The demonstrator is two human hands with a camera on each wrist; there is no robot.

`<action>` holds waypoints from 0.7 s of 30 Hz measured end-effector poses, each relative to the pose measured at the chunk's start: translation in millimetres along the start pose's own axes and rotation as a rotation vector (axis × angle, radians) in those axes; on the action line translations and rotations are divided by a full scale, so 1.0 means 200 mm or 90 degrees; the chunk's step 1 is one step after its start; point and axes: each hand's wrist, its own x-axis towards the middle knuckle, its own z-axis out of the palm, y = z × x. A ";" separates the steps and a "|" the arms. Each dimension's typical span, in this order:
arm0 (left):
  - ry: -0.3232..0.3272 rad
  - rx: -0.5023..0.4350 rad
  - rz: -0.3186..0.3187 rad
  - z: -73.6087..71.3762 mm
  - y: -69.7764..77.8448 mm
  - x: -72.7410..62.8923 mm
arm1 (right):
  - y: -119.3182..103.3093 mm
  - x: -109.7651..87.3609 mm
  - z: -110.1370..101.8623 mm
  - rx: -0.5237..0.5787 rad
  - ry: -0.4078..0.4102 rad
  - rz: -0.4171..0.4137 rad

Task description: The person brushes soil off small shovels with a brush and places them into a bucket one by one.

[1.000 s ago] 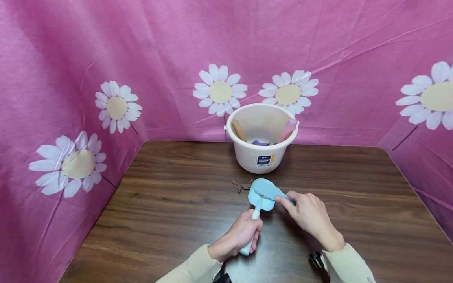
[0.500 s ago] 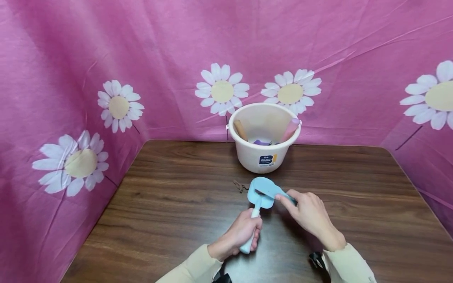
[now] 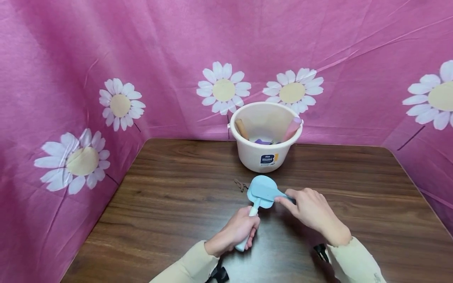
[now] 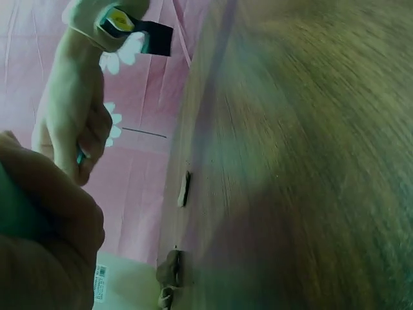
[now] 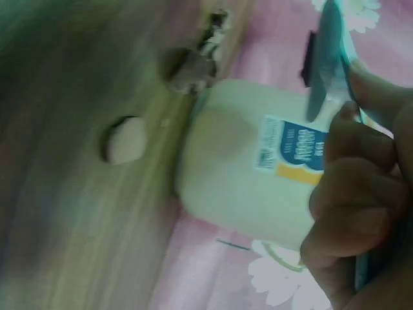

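My left hand [image 3: 240, 228] grips the white handle of a light-blue paddle-shaped tool [image 3: 261, 181], with its broad rounded head pointing away from me. My right hand [image 3: 313, 208] pinches the handle of a second blue flat-headed tool [image 3: 265, 192], its thumb on top. That second head lies across the first one in the head view. In the right wrist view, the blue tool [image 5: 329, 51] is seen nearly edge-on with a small dark piece at its side. A thin brown scrap [image 3: 241, 185] lies left of the heads; a pale roundish piece [image 5: 127, 140] lies on the table too.
A white bucket [image 3: 262, 155] stands just beyond the tools at the back of the wooden table [image 3: 170, 196]. A tan handle [image 3: 242, 129] and a pink handle [image 3: 292, 128] lean inside it. Pink flowered cloth [image 3: 170, 47] hangs behind and at the sides.
The right-hand tool's head has tipped flat over the left-hand one, covering the dark gap seen between them before. My left hand has shifted slightly left.
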 end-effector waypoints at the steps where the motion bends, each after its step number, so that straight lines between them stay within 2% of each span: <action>1: -0.001 -0.002 -0.002 0.00 0.00 0.00 | 0.01 0.00 0.01 -0.002 0.010 0.002; 13: -0.001 -0.044 -0.022 0.01 0.01 -0.01 | 0.03 -0.02 0.11 -0.011 0.162 -0.005; 16: -0.010 -0.053 -0.023 0.01 0.01 -0.01 | 0.04 -0.02 0.12 -0.010 0.172 0.011; 21: -0.015 -0.062 -0.022 0.01 0.00 0.00 | 0.04 0.00 0.13 0.013 0.151 0.053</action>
